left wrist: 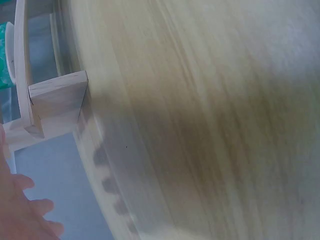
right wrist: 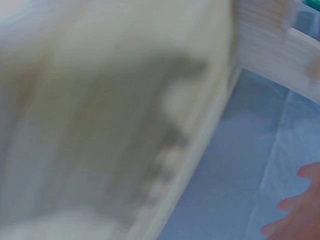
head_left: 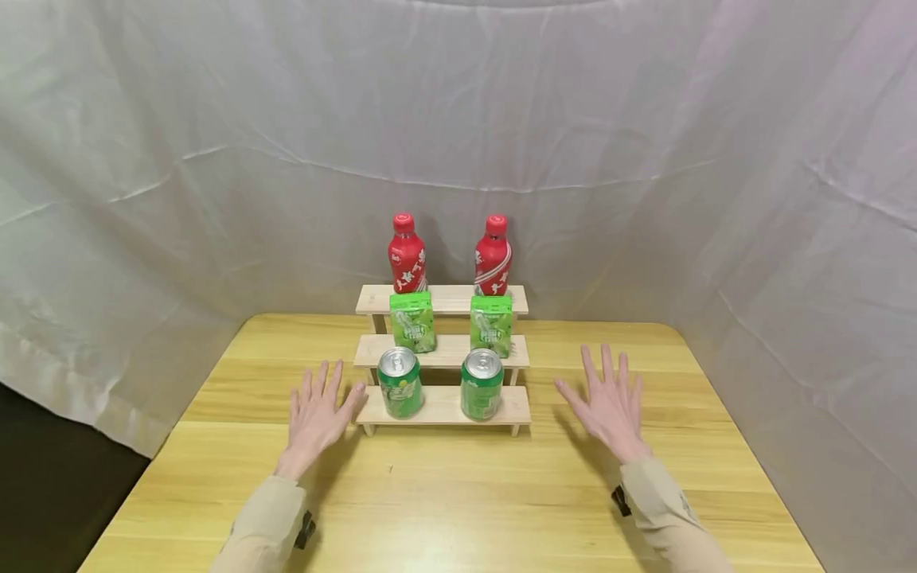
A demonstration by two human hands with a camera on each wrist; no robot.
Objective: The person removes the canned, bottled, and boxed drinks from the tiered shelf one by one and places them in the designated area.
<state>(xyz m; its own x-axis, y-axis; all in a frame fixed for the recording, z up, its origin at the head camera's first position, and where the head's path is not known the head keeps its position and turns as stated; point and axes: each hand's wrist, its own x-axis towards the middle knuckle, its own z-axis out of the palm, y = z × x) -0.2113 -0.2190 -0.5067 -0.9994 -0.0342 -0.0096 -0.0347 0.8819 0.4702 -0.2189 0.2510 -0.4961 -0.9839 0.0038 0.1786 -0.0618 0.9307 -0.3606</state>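
My left hand (head_left: 318, 414), fingers spread and straight, hovers over the table beside the left end of a three-tier wooden rack (head_left: 444, 407). To the right of the rack my right hand (head_left: 611, 404) is spread the same way, holding nothing. On the lowest tier stand two green soda cans, a left can (head_left: 401, 388) and a right can (head_left: 481, 390). The middle tier carries two green drink cartons, one left (head_left: 413, 325) and one right (head_left: 491, 328). Two red bottles, a left one (head_left: 407, 259) and a right one (head_left: 493, 261), stand upright on the top tier.
Under the rack lies a wood-grain table (head_left: 458, 501). A pale grey curtain (head_left: 458, 119) hangs behind the table and along both sides. Dark clips hang from both sleeves near the wrists. A black area (head_left: 57, 485) shows beyond the table's left edge.
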